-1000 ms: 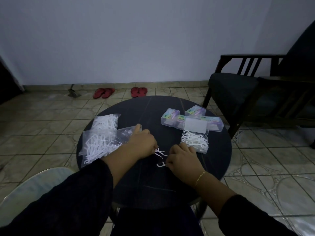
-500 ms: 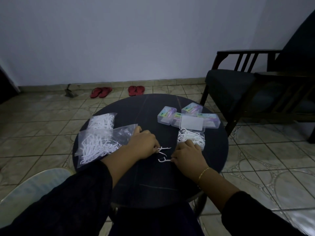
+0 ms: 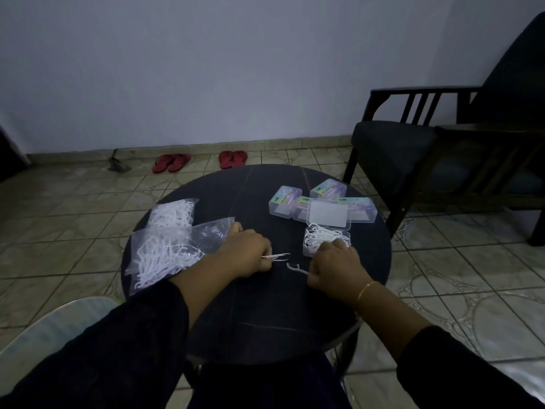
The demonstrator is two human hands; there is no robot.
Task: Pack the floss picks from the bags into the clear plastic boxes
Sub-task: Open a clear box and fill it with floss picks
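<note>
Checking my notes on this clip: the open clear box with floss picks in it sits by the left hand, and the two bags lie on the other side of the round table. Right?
Not quite. In the head view the open box of floss picks sits by the right hand, not the left hand. The two bags do lie on the other side of the round table.

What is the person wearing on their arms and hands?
Both arms have dark, almost black sleeves, pushed back so the forearms are bare. The right wrist wears a thin gold bracelet. The left hand and right hand are bare: no gloves, and no rings that I can see in this dim light.
</note>
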